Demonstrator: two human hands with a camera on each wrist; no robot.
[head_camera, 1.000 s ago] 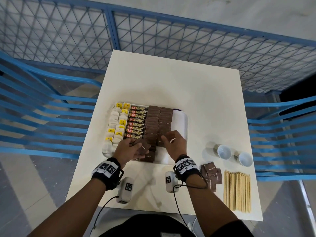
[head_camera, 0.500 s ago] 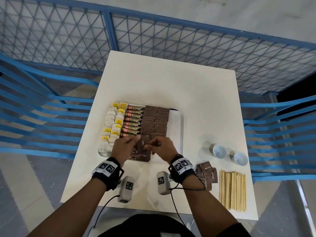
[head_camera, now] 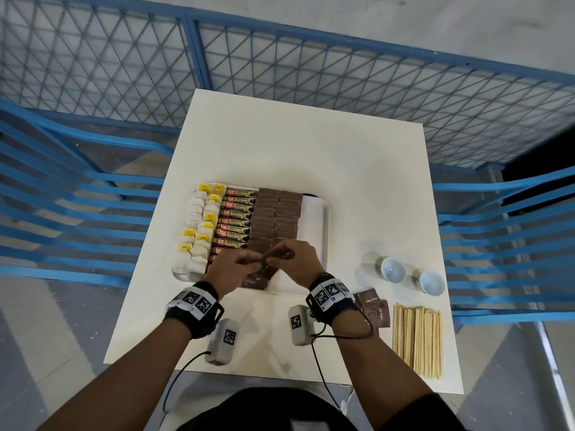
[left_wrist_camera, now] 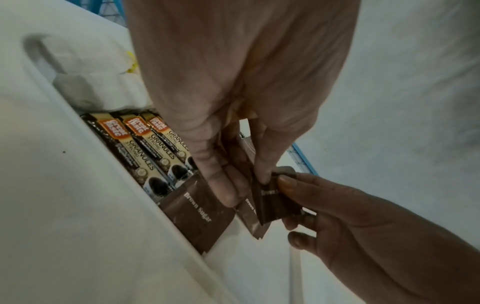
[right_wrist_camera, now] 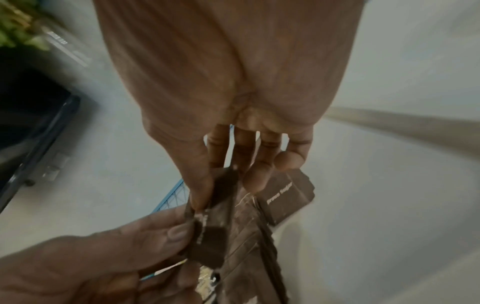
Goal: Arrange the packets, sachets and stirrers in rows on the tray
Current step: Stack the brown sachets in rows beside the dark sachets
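A white tray (head_camera: 315, 213) holds rows of tea bags (head_camera: 199, 225), coffee granule sticks (head_camera: 237, 217) and two columns of brown sugar sachets (head_camera: 277, 213). My hands meet above the tray's near end. My left hand (head_camera: 239, 269) grips a small bunch of brown sugar sachets (left_wrist_camera: 200, 214) between thumb and fingers. My right hand (head_camera: 294, 259) pinches one sachet (left_wrist_camera: 272, 199) of that bunch with thumb and forefinger. In the right wrist view the pinched sachet (right_wrist_camera: 221, 197) hangs under my right thumb, with the left thumb beside it. Loose sachets (head_camera: 371, 307) and wooden stirrers (head_camera: 417, 337) lie on the table at the right.
Two small white cups (head_camera: 393, 269) (head_camera: 431, 283) stand right of the tray. The tray's right strip is bare. The white table (head_camera: 295, 144) stands inside blue mesh railings (head_camera: 311, 73), with blue slatted chairs (head_camera: 62, 213) on both sides.
My right hand has drawn back from the end of the right sachet column to the left hand's bunch and now pinches a sachet there. The left hand stayed over the tray's near end.
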